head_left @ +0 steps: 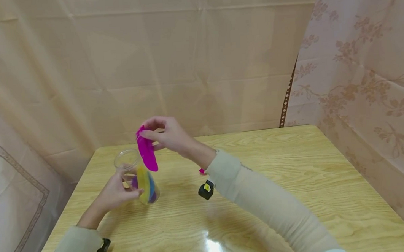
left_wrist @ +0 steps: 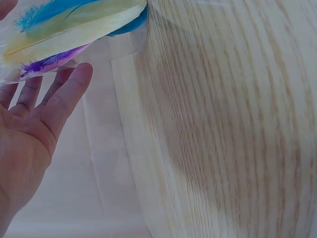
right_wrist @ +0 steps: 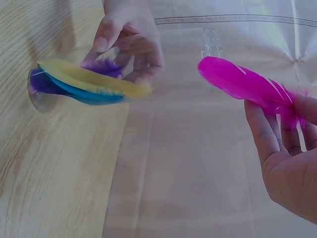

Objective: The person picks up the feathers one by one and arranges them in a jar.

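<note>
My left hand (head_left: 113, 192) grips a clear, tall container (head_left: 157, 196) round its side, tilted with its open round rim toward the back left. Yellow (head_left: 142, 180), blue (head_left: 152, 185) and purple feathers (right_wrist: 106, 67) lie inside it and show through the wall. Just above and to the right of the rim, my right hand (head_left: 171, 137) pinches a magenta feather (head_left: 148, 154) by its fluffy end between thumb and fingers. Its broad tip hangs down in the head view, and in the right wrist view it points toward the container's mouth.
A bit of something magenta (head_left: 202, 171) shows on the table (head_left: 276, 167), partly hidden behind the right sleeve. Small black devices sit at the right cuff (head_left: 205, 191) and left cuff (head_left: 104, 246). A beige cloth (head_left: 185, 66) hangs behind the table's back edge.
</note>
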The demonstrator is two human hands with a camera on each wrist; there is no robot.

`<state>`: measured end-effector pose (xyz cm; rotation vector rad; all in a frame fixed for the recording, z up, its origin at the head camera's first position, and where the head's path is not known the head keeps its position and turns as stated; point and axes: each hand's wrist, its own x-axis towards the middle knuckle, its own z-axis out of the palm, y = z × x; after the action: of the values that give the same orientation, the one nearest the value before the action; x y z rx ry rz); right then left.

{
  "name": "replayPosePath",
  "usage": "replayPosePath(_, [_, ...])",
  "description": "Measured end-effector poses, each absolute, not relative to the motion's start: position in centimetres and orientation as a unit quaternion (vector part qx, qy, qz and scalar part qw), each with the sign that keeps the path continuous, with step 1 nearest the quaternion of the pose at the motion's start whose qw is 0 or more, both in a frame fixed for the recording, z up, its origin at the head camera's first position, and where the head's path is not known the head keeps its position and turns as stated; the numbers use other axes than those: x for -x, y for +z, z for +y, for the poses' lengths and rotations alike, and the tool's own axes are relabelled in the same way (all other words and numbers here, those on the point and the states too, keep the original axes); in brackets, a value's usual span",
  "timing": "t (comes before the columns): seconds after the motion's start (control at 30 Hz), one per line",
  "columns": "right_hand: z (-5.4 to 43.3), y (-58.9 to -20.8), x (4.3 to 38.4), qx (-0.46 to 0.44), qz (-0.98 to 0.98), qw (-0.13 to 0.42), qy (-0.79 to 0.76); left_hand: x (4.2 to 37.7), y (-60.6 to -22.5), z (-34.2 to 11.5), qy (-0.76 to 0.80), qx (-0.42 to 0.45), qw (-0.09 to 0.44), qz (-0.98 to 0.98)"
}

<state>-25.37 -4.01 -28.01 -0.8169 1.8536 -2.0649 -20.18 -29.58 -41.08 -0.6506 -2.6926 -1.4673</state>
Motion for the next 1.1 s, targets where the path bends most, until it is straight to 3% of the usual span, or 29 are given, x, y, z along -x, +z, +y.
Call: replayPosePath(1.1, [-6.6,-26.7,24.5,0.288,0.636,0.098,-0.71,20.0,-41.0,-29.3,-0.47,0.2,-0.006,-0.86])
